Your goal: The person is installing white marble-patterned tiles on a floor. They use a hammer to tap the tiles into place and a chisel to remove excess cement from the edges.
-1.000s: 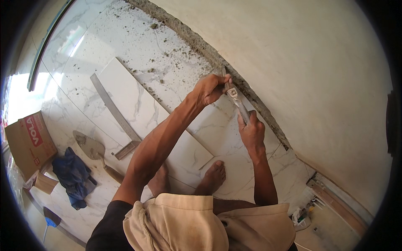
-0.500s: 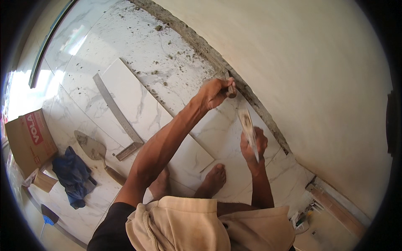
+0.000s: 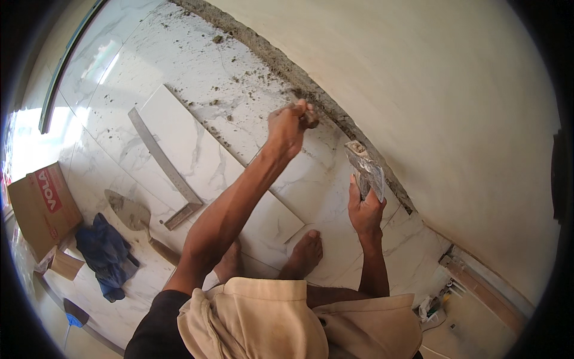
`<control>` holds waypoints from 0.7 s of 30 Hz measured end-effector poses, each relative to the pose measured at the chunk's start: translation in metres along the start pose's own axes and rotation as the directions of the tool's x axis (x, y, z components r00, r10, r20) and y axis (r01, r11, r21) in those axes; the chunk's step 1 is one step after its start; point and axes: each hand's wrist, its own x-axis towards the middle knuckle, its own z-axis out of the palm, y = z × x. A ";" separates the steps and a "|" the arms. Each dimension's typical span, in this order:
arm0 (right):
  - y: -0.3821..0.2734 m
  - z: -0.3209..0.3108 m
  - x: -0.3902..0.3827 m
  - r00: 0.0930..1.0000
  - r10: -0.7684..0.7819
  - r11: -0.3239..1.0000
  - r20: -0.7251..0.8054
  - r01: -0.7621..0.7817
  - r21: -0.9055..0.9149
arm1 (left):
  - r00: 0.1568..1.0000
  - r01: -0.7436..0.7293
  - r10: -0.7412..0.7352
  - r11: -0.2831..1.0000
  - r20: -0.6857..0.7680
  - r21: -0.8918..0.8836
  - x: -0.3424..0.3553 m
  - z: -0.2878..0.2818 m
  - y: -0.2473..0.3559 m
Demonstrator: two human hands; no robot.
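Observation:
My left hand (image 3: 288, 125) is closed round a short tool with a blunt brown end (image 3: 311, 118), close to the rough mortar edge (image 3: 335, 116) at the foot of the wall. Its working end is hidden, so its exact kind is unclear. Lower and to the right, my right hand (image 3: 366, 212) grips a grey, shiny, flat-sided tool (image 3: 369, 169) with a pale worn end. That tool is raised, apart from the left hand. Below my left forearm lies a loose marbled tile (image 3: 197, 143), with a metal try square (image 3: 161, 149) along its left side.
Crumbs of mortar (image 3: 217, 39) litter the marbled floor along the wall (image 3: 430, 90). At the left lie a trowel (image 3: 128, 209), a dark blue cloth (image 3: 104, 254) and a cardboard box (image 3: 45, 206). A long straight bar (image 3: 69, 66) is at upper left. My bare foot (image 3: 304, 254) is near the tile's corner.
My left hand has shifted up and left along the wall edge. The tool in my right hand has turned, showing more of its flat side, and its top has risen slightly.

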 end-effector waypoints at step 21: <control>0.004 0.016 -0.001 0.987 -0.084 0.996 0.135 0.083 0.007 | 0.907 0.368 -0.347 0.929 0.237 -0.046 0.017 -0.009 -0.016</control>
